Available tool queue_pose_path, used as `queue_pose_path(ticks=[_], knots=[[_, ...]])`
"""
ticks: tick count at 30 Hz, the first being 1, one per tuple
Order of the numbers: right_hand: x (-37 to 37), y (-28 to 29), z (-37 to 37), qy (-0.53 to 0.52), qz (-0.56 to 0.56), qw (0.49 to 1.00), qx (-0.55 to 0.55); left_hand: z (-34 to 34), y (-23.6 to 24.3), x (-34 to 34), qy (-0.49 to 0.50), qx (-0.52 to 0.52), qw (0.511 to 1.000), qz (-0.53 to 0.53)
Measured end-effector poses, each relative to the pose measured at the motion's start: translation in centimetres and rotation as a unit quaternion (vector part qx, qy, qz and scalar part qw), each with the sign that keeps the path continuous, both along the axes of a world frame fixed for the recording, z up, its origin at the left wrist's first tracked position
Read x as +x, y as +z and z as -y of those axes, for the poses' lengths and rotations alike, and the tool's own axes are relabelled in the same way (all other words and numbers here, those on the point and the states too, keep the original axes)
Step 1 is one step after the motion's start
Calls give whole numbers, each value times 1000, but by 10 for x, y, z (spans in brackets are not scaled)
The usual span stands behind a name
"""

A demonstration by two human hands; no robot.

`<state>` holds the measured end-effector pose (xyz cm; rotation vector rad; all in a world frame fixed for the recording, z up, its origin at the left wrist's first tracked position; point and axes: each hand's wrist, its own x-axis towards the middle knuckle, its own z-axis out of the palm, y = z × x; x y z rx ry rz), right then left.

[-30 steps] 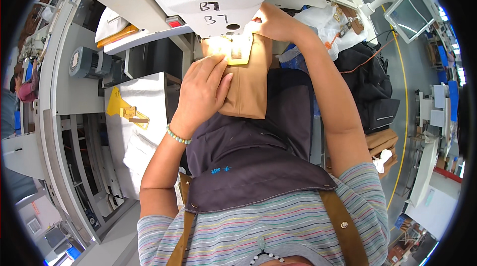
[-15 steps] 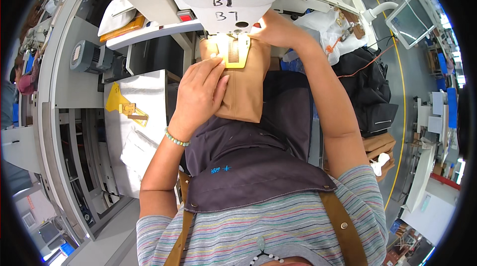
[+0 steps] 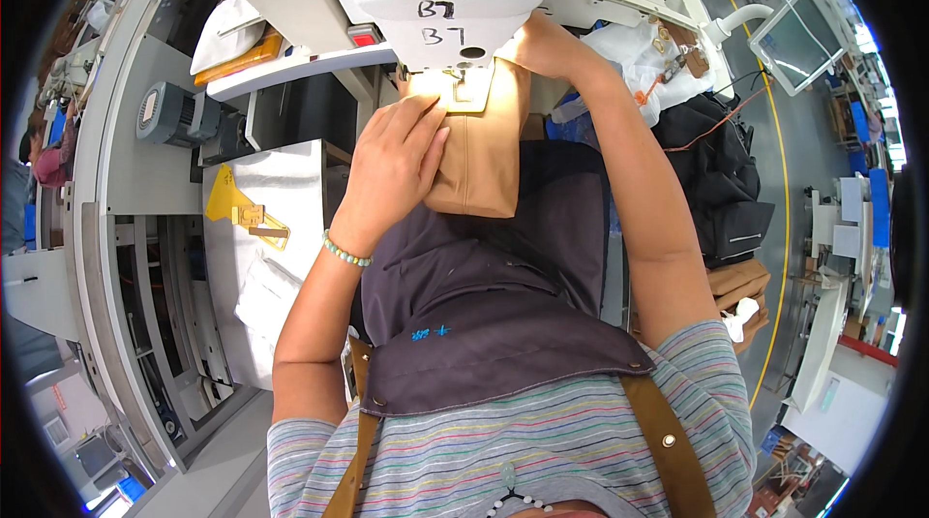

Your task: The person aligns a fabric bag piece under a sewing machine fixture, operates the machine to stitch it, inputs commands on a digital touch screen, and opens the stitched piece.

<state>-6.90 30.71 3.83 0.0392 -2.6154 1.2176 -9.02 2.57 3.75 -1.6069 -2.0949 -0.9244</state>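
A tan fabric piece point(image 3: 481, 169), tube-like with a seam down its face, lies under the white sewing machine head point(image 3: 435, 5). On top of it, beneath the needle area, is a yellow-edged template plate point(image 3: 468, 100) with a cut-out. My left hand point(image 3: 395, 158) rests on the fabric's left side, fingers stretched out, their tips at the plate's left edge. At the far right corner of the fabric is my right hand point(image 3: 548, 45); its fingertips are hidden by the machine head and bright lamplight. My dark apron point(image 3: 484, 276) hangs just below the fabric.
Left of me, a white-topped side table point(image 3: 281, 169) holds a yellow template point(image 3: 248, 208) and a folded white cloth point(image 3: 269, 295). A motor point(image 3: 174, 111) sits beyond it. To the right are a black bag point(image 3: 711, 179), tan fabric point(image 3: 740, 290) and a screen on an arm point(image 3: 803, 39).
The tan fabric and the yellow plate have slid away from me, farther under the machine head. My left hand has shifted slightly with them; my right hand has moved a little up and right.
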Motion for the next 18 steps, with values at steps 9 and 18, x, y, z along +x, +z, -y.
queue_pose_path(ticks=[9, 18], knots=[[-18, -10, -14, 7, 2, 1000, -1, -9, -1, -6, 0, -7, 1000, 3], [-28, -13, -19, 9, -11, 1000, -7, -16, -1, -12, 31, -25, 999, 4]])
